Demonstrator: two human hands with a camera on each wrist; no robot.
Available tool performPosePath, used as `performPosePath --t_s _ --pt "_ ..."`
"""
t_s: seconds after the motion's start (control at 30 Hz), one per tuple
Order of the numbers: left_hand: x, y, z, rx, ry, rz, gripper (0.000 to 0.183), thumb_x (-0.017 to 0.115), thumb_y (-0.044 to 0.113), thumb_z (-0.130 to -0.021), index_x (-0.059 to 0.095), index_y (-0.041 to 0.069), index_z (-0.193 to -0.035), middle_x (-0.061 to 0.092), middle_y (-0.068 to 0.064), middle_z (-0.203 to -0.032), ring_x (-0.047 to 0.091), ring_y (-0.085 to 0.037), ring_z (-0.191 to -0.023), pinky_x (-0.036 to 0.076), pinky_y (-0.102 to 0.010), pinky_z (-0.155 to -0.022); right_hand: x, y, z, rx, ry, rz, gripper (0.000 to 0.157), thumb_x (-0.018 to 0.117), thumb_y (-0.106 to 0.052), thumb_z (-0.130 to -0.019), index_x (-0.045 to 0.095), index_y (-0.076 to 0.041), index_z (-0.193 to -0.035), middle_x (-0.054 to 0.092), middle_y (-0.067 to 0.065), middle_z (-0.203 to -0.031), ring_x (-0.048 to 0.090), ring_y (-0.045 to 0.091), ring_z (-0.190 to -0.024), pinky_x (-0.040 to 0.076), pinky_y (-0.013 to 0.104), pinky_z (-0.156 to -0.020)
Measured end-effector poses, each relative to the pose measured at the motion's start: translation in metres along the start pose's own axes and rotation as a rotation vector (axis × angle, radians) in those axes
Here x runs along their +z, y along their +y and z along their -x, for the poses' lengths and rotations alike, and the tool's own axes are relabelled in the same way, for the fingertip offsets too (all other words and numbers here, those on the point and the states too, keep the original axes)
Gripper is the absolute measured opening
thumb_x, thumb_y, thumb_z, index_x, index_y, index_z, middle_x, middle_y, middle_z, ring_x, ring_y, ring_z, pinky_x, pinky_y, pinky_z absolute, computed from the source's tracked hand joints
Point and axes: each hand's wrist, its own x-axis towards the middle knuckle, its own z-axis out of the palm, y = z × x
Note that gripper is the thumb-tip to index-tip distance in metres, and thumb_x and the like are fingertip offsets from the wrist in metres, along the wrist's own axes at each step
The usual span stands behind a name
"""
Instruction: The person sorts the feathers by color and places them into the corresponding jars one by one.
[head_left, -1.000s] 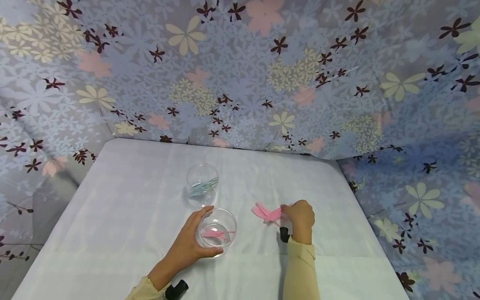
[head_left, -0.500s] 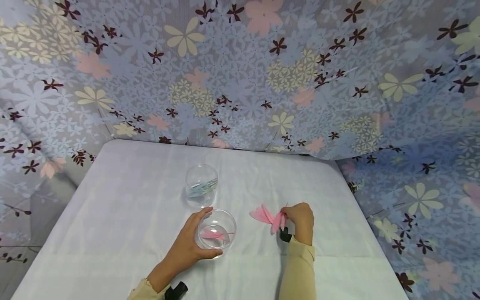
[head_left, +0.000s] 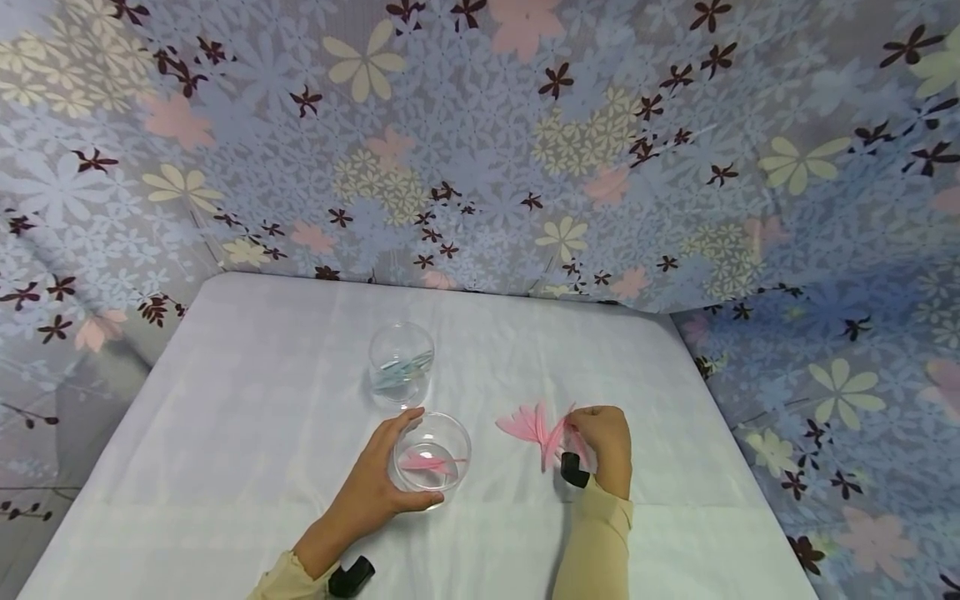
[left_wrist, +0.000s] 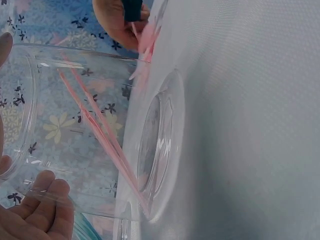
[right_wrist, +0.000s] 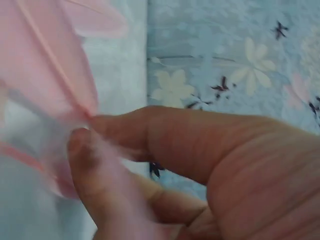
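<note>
Floral cloth [head_left: 480,125] backs the work area, and a white-covered surface [head_left: 247,417] carries all the items noted below. Positions are given from the near clear cup [head_left: 457,435].

Near clear cup: gripped by the left hand [head_left: 377,479], the thumb on the near side and the fingers round the far side. Contents: slender pink feathers [head_left: 426,464], leaning across the inside as seen from the left wrist.

Beyond the near clear cup and slightly to its left: the far clear cup [head_left: 400,338], untouched, containing blue-green feathers [head_left: 405,369].

Right of the near clear cup, well apart from it: a loose pink bunch [head_left: 527,427], fanned out at the right hand [head_left: 609,437]. That hand pinches pink plumage between thumb and forefinger. The right wrist view is blurred, so whether one feather or several are pinched cannot be confirmed.

Progress, as judged: partial. Blue-green feathers are contained, with none seen outside the far clear cup. Pink ones are divided: some are in the near clear cup, while the bunch at the right hand is outside it and unplaced.
</note>
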Motion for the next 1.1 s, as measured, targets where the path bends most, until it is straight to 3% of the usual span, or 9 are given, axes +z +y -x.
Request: performPosePath --t_s 0.23,0.47,0.53,0.63,0.77,0.87,1.0,1.1 --pt "-0.001 0.002 -0.001 -0.003 0.004 -0.003 0.113 0.099 0.035 -0.059 0.036 0.04 -0.152 0.047 0.003 -0.148 0.045 -0.019 -0.135 0.039 -0.055 -0.108 -0.013 0.002 0.008 -0.024 -0.024 -0.068 0.035 0.059 -0.022 -0.092 0.076 0.0 -0.113 0.063 0.023 -0.131 0.056 0.032 -0.114 0.046 0.036 -0.086" --pt "-0.002 0.003 -0.001 -0.02 0.0 0.009 0.112 0.099 0.035 -0.059 0.036 0.042 -0.151 0.047 0.003 -0.148 0.046 -0.017 -0.134 0.039 -0.055 -0.108 -0.016 0.004 0.013 -0.014 -0.056 -0.086 0.032 0.057 -0.021 -0.094 0.077 0.0 -0.11 0.063 0.022 -0.13 0.053 0.029 -0.11 0.04 0.03 -0.08" --pt "-0.001 0.002 -0.001 -0.016 -0.001 0.005 0.111 0.098 0.035 -0.059 0.036 0.041 -0.151 0.047 0.002 -0.147 0.046 -0.017 -0.134 0.039 -0.054 -0.108 -0.016 0.006 0.013 0.004 -0.034 -0.095 0.032 0.06 -0.022 -0.094 0.077 0.0 -0.109 0.066 0.02 -0.123 0.054 0.026 -0.103 0.041 0.028 -0.077" --pt "-0.001 0.003 -0.001 -0.014 -0.003 0.006 0.112 0.099 0.034 -0.059 0.036 0.041 -0.151 0.047 0.0 -0.148 0.046 -0.018 -0.135 0.039 -0.055 -0.108 -0.016 0.01 0.012 0.043 0.002 -0.154 0.032 0.063 -0.023 -0.092 0.077 0.001 -0.108 0.07 0.013 -0.101 0.056 0.021 -0.081 0.043 0.027 -0.065" --pt "-0.001 0.004 -0.001 -0.02 -0.007 0.015 0.111 0.099 0.037 -0.059 0.036 0.041 -0.151 0.047 0.003 -0.148 0.045 -0.018 -0.135 0.038 -0.055 -0.109 -0.017 0.017 0.007 0.098 0.001 -0.266 0.033 0.064 -0.021 -0.091 0.074 0.004 -0.11 0.06 0.0 -0.078 0.047 0.014 -0.063 0.042 0.028 -0.057" --pt "-0.002 0.003 -0.001 -0.023 -0.009 0.019 0.11 0.097 0.043 -0.059 0.036 0.042 -0.151 0.046 0.004 -0.148 0.045 -0.018 -0.135 0.038 -0.055 -0.109 -0.017 0.02 0.007 0.129 -0.009 -0.302 0.037 0.062 -0.024 -0.094 0.071 0.003 -0.117 0.059 0.0 -0.083 0.049 0.014 -0.07 0.045 0.027 -0.062" --pt "-0.001 0.002 -0.002 -0.018 -0.01 0.02 0.109 0.096 0.048 -0.06 0.036 0.042 -0.151 0.047 -0.003 -0.148 0.045 -0.019 -0.135 0.039 -0.056 -0.108 -0.018 0.021 0.008 0.174 0.0 -0.349 0.043 0.06 -0.027 -0.097 0.067 0.002 -0.127 0.063 0.007 -0.107 0.052 0.018 -0.086 0.048 0.026 -0.071" --pt "-0.001 0.002 -0.002 -0.019 -0.011 0.022 0.108 0.096 0.047 -0.06 0.036 0.042 -0.15 0.047 -0.004 -0.148 0.045 -0.02 -0.134 0.039 -0.056 -0.108 -0.02 0.024 0.008 0.194 0.018 -0.392 0.043 0.06 -0.028 -0.098 0.066 0.002 -0.129 0.064 0.005 -0.106 0.052 0.018 -0.085 0.048 0.025 -0.071"
